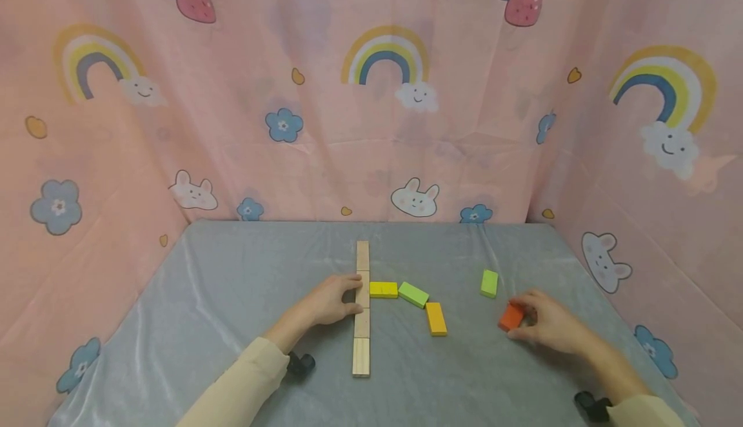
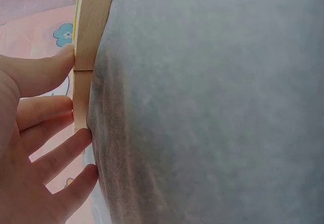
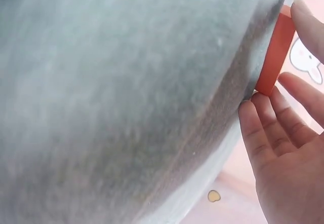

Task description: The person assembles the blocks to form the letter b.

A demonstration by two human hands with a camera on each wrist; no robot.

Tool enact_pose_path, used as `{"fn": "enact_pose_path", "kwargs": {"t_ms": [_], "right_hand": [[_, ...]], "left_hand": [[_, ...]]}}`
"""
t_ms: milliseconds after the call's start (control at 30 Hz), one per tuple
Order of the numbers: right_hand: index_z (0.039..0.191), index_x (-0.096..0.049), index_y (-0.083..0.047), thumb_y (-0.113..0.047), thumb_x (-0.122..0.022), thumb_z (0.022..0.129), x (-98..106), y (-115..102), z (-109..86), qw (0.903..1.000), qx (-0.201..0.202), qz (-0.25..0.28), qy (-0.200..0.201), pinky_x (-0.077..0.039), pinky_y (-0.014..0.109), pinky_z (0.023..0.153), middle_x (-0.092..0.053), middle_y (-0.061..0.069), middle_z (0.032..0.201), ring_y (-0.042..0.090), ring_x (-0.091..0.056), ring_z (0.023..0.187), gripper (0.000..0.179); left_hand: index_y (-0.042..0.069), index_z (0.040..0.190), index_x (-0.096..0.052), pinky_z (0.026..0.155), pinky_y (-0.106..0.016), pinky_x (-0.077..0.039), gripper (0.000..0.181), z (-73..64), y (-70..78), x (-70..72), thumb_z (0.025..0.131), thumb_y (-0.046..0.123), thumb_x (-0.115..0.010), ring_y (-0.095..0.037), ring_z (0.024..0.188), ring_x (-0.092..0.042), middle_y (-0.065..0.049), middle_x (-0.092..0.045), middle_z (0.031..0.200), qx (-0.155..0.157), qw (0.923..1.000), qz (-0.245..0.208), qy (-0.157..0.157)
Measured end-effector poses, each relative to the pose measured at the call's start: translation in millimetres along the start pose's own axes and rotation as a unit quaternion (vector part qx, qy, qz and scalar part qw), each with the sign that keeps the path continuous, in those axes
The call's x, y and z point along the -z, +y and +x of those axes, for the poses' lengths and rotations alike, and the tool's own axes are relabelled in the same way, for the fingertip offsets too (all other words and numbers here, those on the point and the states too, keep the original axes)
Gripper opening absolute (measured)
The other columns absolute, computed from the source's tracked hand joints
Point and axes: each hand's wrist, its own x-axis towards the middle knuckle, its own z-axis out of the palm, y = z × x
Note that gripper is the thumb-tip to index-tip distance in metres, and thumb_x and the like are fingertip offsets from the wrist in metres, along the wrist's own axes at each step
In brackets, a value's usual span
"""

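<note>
A straight row of several plain wooden blocks runs away from the viewer along the table. My left hand touches its left side with thumb and fingertips, the fingers fairly straight in the left wrist view. From the row's right side a yellow block, a green block and an orange-yellow block curve off toward the viewer. Further right, my right hand pinches a red block between thumb and fingers, low over the cloth.
Another green block lies on its own, up and left of the red one. Grey cloth covers the table. A pink patterned curtain encloses the back and both sides. Black wrist mounts show by both sleeves.
</note>
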Motion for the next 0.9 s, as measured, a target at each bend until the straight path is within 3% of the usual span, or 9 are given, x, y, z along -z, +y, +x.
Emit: {"fn": "enact_pose_path", "kwargs": {"t_ms": [300,533,900], "right_hand": [[0.121,-0.068,0.005,-0.040,-0.091,0.075,-7.8,-6.5,3.8,0.9993,0.024,0.004,0.027,-0.052,0.035,0.081,-0.063,0.004,0.108,0.019,-0.059,0.096,0.069],[0.122,-0.068,0.002,-0.044,-0.089,0.075,-13.3,-21.2,7.2,0.9998,0.010,0.014,0.011,-0.052,0.045,0.086,-0.065,0.006,0.112,0.023,-0.058,0.101,0.069],[0.129,-0.065,-0.001,-0.047,-0.088,0.076,-25.4,-51.2,10.8,0.9994,-0.026,0.023,-0.009,-0.052,0.050,0.091,-0.063,0.008,0.120,0.025,-0.058,0.105,0.074]], "left_hand": [[0.000,0.141,-0.058,0.116,-0.051,-0.038,0.057,-1.3,0.7,0.5,0.092,0.022,-0.077,-0.037,0.140,-0.045,-0.012,-0.052,0.150,-0.017,0.9998,-0.002,0.007],[0.000,0.141,-0.058,0.116,-0.052,-0.038,0.056,-3.2,2.0,1.1,0.093,0.022,-0.076,-0.037,0.141,-0.045,-0.012,-0.052,0.151,-0.015,0.9999,-0.006,0.004],[0.001,0.141,-0.059,0.115,-0.051,-0.038,0.056,-1.5,0.5,0.2,0.093,0.022,-0.076,-0.036,0.140,-0.046,-0.012,-0.053,0.150,-0.018,0.9998,0.000,0.006]]}}
